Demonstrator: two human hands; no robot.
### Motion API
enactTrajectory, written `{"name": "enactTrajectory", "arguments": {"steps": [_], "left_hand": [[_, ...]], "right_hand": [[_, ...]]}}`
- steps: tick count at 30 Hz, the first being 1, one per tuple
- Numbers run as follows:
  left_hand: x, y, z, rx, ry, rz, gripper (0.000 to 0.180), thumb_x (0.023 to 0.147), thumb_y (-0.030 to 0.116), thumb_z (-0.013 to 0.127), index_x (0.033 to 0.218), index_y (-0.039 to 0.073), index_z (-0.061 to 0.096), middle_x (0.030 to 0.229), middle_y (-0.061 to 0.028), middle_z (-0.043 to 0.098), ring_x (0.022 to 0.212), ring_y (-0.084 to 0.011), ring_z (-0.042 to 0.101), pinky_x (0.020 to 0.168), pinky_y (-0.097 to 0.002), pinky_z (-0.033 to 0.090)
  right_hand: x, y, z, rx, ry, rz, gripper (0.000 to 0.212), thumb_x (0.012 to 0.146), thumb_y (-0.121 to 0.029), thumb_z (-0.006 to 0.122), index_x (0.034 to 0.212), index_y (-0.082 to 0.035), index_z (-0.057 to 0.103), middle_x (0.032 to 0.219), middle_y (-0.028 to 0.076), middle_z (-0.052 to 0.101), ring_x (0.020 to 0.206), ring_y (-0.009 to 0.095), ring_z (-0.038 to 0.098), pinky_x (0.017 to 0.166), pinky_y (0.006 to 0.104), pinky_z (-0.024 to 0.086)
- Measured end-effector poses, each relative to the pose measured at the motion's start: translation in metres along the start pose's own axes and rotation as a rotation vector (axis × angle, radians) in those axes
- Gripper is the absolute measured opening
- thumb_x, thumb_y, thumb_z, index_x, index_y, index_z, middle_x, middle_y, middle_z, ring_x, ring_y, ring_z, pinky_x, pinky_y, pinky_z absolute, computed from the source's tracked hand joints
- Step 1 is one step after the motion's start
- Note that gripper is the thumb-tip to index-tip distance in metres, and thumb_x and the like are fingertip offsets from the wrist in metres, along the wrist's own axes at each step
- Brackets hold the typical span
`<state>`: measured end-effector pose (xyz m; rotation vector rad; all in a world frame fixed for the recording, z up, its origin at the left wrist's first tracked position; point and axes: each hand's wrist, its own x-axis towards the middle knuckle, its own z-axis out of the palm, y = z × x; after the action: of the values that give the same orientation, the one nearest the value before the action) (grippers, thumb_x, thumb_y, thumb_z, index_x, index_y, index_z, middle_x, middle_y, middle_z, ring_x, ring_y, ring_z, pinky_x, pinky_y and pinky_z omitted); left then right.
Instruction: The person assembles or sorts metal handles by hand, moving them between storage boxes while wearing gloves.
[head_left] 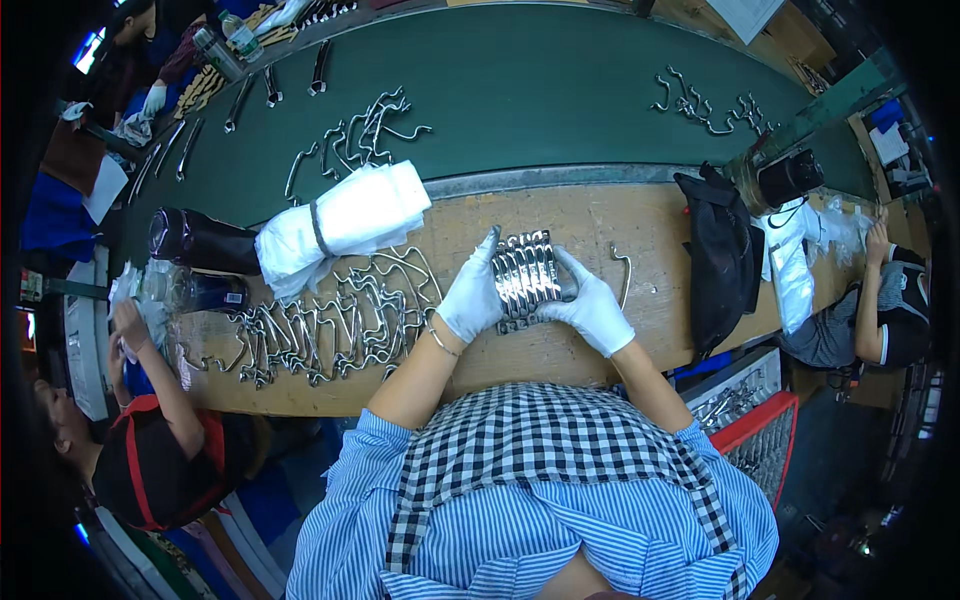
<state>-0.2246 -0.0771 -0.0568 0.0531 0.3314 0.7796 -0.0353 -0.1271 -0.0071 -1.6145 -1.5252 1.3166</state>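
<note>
Between my two white-gloved hands a tight stack of curved chrome wrenches (527, 270) is held over the wooden bench, the pieces nested side by side. My left hand (473, 296) closes on the stack's left side, its fingers pointing up along it. On the opposite side, my right hand (592, 304) grips with the thumb near the top edge and the fingers partly hidden below. A single bent chrome wrench (624, 275) lies just right of my right hand. Left of my left hand spreads a tangled pile of similar bent wrenches (330, 325).
White plastic bags (350, 215) bound with a band lie at the bench's left. A black bag (715, 265) sits at right. Beyond runs a green belt (520, 90) carrying bent wrenches (375, 130) and straight ones. People work at both sides; a red-edged rack (755, 425) stands lower right.
</note>
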Motion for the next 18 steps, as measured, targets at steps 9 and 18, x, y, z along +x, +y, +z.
{"name": "enactTrajectory", "arguments": {"steps": [9, 18], "left_hand": [[0.001, 0.001, 0.004, -0.042, -0.027, -0.040, 0.068, 0.093, 0.054, 0.050, 0.135, 0.000, 0.045, 0.126, -0.0177, 0.057, 0.116, -0.0316, 0.057, 0.096, -0.0485, 0.050], [-0.008, -0.002, 0.018, -0.059, -0.014, -0.041, 0.069, 0.096, 0.057, 0.039, 0.129, -0.004, 0.047, 0.130, -0.0273, 0.052, 0.119, -0.0401, 0.054, 0.101, -0.0546, 0.045]], "right_hand": [[-0.007, 0.007, 0.000, -0.061, 0.037, -0.014, 0.090, 0.067, -0.022, 0.083, 0.144, -0.009, 0.040, 0.126, 0.021, 0.060, 0.111, 0.032, 0.062, 0.097, 0.0362, 0.046], [-0.042, -0.019, -0.026, -0.978, 0.225, -0.095, 0.050, 0.080, -0.029, 0.068, 0.125, -0.008, 0.058, 0.068, 0.016, 0.065, 0.068, 0.032, 0.065, 0.061, 0.0430, 0.050]]}}
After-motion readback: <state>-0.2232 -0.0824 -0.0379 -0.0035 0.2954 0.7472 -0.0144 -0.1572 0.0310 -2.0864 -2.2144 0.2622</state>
